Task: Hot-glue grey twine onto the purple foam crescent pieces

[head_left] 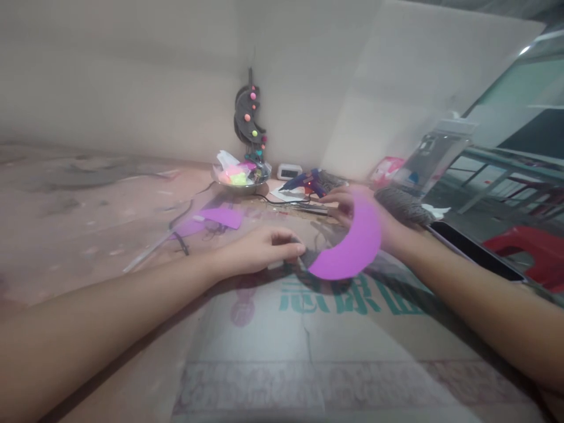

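Note:
A purple crescent point(356, 247), apparently cut from paper or foam sheet, stands above the cardboard with dark grey yarn point(311, 257) at its lower left end. My left hand point(277, 249) pinches that grey end between thumb and fingers. Behind the crescent's upper part is my right hand point(341, 205), its fingers curled. The crescent covers its thumb and palm, so what it grips is hidden. Close to the right wrist lies a thick roll of grey yarn point(403, 205). Motion blurs parts of the view.
Printed cardboard point(264, 341) covers the table. Purple scraps point(220, 218) lie left. Behind are a metal bowl point(240, 187) of colourful bits, a white clock point(289, 172), and a blue glue gun point(304, 182). A grey crescent decoration point(247, 114) is against the wall; a phone point(476, 249) lies right.

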Demonstrator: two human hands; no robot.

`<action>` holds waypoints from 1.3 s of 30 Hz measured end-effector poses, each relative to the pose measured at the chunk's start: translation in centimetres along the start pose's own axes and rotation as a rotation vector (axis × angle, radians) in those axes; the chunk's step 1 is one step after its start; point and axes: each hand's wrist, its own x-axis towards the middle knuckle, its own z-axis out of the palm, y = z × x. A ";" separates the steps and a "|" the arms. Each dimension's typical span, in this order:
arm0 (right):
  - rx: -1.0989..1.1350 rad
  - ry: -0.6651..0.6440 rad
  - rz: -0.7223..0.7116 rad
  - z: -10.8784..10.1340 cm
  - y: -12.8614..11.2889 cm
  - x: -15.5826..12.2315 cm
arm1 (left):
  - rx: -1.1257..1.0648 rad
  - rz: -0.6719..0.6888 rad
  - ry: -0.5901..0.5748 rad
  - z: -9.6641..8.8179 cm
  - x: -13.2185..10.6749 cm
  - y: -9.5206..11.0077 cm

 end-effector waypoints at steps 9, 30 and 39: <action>0.778 0.014 0.333 3.3 -3.9 -1.8 | -0.111 -0.038 0.287 0.1 0.4 0.1; 0.799 -0.130 0.549 4.3 -4.0 -2.6 | -0.252 0.117 0.382 0.3 0.9 -1.3; 0.831 -0.068 0.497 4.7 -4.1 -1.6 | 0.050 0.198 0.359 0.7 0.5 -0.8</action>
